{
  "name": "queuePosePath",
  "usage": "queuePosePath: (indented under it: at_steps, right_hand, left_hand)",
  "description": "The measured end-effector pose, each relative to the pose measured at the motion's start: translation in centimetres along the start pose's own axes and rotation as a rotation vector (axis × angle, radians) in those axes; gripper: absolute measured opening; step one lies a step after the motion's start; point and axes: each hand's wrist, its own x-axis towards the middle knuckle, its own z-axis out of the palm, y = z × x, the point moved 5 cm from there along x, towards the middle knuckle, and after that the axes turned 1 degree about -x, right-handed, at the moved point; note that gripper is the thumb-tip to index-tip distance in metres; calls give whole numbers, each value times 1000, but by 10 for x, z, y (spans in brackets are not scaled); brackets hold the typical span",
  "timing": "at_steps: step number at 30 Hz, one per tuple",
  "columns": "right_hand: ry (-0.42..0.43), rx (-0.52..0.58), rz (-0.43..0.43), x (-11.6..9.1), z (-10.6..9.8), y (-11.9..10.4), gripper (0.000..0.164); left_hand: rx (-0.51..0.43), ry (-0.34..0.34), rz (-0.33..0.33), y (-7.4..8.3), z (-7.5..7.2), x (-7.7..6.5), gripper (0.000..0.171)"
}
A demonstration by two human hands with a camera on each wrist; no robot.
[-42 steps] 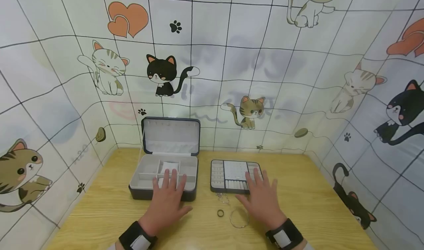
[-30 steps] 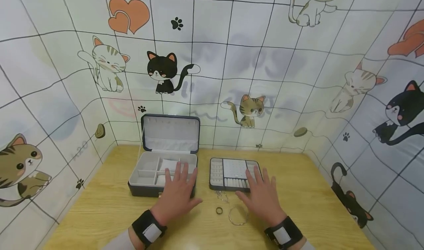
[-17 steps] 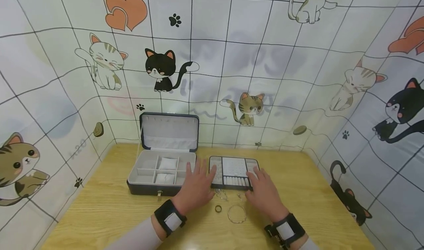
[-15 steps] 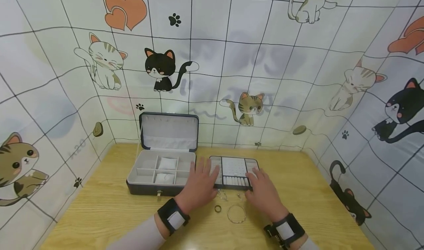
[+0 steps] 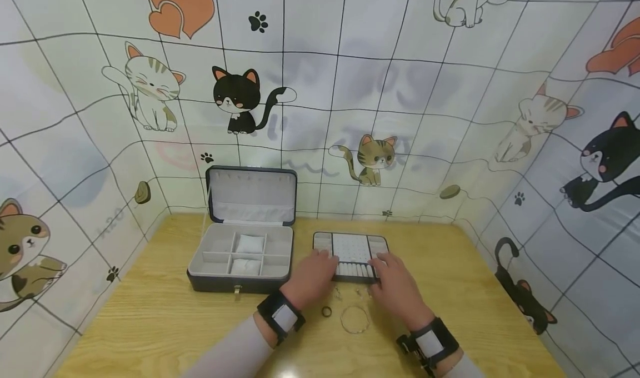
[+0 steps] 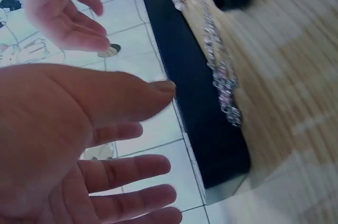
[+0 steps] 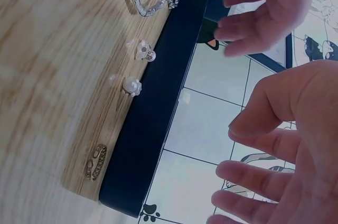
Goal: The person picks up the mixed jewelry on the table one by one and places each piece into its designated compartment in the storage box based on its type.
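My left hand [image 5: 312, 278] and right hand [image 5: 400, 290], apart at the jewelry tray [image 5: 351, 248]
Both relaxed, one at each end; a bangle [image 5: 342, 321] lies nearer.

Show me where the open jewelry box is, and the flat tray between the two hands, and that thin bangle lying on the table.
Jewelry box [image 5: 215, 284]: head view, on its dark front wall.
Flat tray [image 5: 350, 248]: head view, on its pale middle panel.
Thin bangle [image 5: 354, 333]: head view, on its hoop's near edge.

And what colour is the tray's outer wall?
Dark navy; tray wall shows best in the right wrist view.
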Motion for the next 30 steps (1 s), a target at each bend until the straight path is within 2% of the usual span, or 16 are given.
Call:
queuePosePath:
  at_steps: [6,12,18,25,30]
  right_hand:
    - [14,31,11,2,-2,-6,36]
    - [-66,57,25,3,7,-10,22]
    - [-145,126,26,1,14,-11,24]
    - [-222,108,31,-1,17,-11,23]
    - [-221,89,31,-2,23,-7,23]
  left_hand:
    - [-24,-20,0,-10,10,2,14]
    - [-4,13,8,-14,14,4,11]
    - [40,17,25,-12,17,4,7]
    - [43,35,30,-10,15,4,8]
    - [31,13,18,-9,12,1,9]
